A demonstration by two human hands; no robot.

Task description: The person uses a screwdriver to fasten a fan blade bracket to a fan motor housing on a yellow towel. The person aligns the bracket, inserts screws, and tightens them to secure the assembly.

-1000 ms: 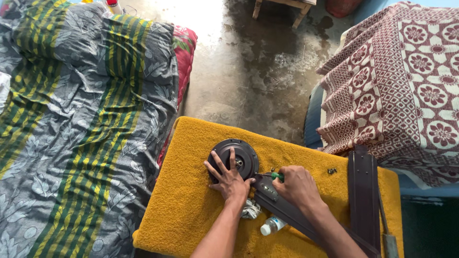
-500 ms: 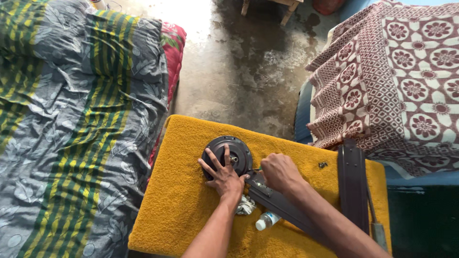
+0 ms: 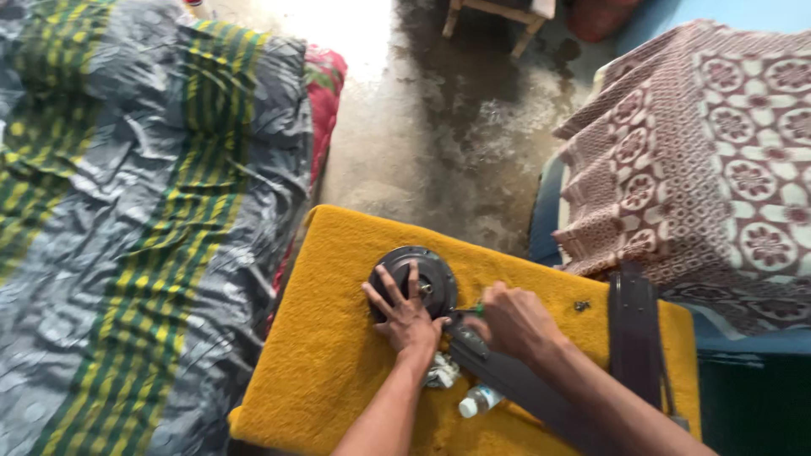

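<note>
Left hand (image 3: 405,317) pressed flat, fingers spread apart, on round black metal fan motor housing (image 3: 414,277) at centre of mustard-yellow terry cloth covering a low table (image 3: 338,355). Right hand (image 3: 514,323) just beside housing's right edge, fingers curled tight around green-handled screwdriver (image 3: 479,310); only a sliver of handle visible, tip hidden. Long dark brown metal fan blade (image 3: 515,384) attached at housing's lower right, long axis running diagonally toward lower right beneath right forearm. Screw point lies between both hands; right hand nearer. Second dark blade (image 3: 635,338) lying apart at right edge. Small loose screws (image 3: 581,306) near it. White-capped plastic bottle (image 3: 478,400) and crumpled rag (image 3: 440,371) below wrists.
</note>
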